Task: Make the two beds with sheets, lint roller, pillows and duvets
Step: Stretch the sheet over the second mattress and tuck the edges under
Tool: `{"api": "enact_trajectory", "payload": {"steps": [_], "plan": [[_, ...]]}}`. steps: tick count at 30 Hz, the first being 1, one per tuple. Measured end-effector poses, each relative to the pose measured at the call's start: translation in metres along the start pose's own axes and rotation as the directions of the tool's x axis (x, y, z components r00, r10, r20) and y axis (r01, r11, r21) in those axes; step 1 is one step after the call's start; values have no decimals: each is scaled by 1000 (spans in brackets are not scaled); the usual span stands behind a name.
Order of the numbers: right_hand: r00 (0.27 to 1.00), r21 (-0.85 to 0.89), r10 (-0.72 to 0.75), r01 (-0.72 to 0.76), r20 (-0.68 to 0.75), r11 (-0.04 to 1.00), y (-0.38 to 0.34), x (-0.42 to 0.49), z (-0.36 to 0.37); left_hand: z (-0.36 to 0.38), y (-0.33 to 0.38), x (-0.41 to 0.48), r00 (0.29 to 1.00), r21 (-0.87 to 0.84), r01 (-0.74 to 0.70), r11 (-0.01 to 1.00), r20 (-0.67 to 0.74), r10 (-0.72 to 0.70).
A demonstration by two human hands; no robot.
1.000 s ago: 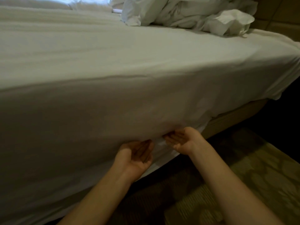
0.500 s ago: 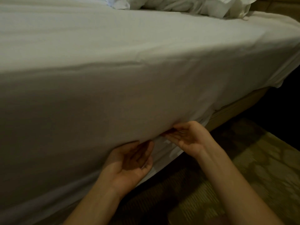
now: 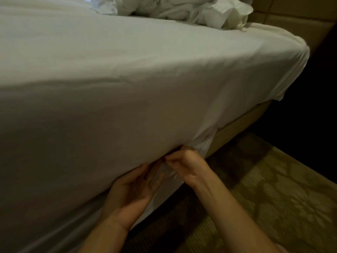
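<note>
Down at lower centre, the left hand (image 3: 131, 190), fingers released and flat, pushes the sheet (image 3: 145, 88) under; the right hand (image 3: 184, 163) pinches its hem, probably to hold it taut.

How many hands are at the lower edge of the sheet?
2. The left hand lies palm up against the sheet; the right hand, right of it, curls its fingers on the sheet's edge. None seems hidden.

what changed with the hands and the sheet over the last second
The right hand turned from palm-up with flat fingers to curled, and seems to bunch the sheet at its lower edge. The left hand stayed palm-up and open beside it; the crumpled bedding stayed piled on top.
</note>
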State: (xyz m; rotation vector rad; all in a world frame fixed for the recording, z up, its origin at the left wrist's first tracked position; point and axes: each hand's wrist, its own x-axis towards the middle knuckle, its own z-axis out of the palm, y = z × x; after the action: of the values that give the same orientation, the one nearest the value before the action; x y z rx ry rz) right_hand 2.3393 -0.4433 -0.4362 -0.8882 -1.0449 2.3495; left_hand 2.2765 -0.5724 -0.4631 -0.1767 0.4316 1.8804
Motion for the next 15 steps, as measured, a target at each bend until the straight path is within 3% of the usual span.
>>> {"api": "enact_trajectory", "payload": {"steps": [3, 6, 11, 15], "plan": [[1000, -38, -25, 24, -13, 999, 1, 5, -3, -1, 1, 2, 999, 23, -47, 999, 23, 47], [998, -48, -46, 44, -44, 998, 1, 17, 0, 0, 2, 5, 991, 181, -130, 975, 3, 131], [997, 91, 41, -35, -62, 995, 1, 40, 7, 4, 5, 10, 987, 225, -159, 961, 57, 150], [996, 169, 85, -84, -1, 982, -5, 44, 4, 3, 7, 13, 964, 474, -258, 842, 62, 260]]}}
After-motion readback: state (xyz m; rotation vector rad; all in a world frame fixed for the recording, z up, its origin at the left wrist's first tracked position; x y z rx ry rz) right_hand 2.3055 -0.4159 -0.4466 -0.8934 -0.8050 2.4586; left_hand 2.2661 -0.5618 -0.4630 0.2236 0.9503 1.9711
